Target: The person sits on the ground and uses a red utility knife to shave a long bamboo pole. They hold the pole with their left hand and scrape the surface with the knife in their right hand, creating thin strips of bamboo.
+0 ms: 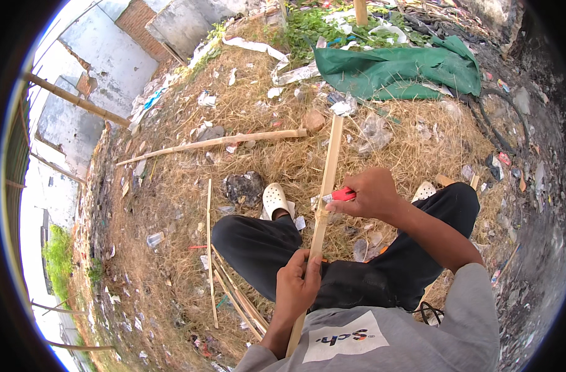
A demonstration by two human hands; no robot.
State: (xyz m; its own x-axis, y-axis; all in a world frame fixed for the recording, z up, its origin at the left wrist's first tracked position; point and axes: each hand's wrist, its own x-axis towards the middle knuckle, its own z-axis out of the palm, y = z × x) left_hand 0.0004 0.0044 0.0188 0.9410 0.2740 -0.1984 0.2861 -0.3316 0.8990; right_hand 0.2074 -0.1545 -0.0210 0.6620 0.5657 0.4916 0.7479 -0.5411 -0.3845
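Note:
A long pale bamboo strip [330,162] runs from my lap up and away over the straw. My left hand [298,283] is closed around its lower part, near my chest. My right hand [364,194] grips a red-handled knife [340,194] whose blade rests against the strip about halfway up. I sit with knees bent, in black trousers [258,245] and white clogs [274,199].
Several thin split bamboo strips [233,297] lie by my left leg. A thick bamboo pole [214,142] lies across the dry straw ahead. A green tarpaulin [397,71] is spread farther off. Litter and plastic scraps cover the ground; walls stand at the left.

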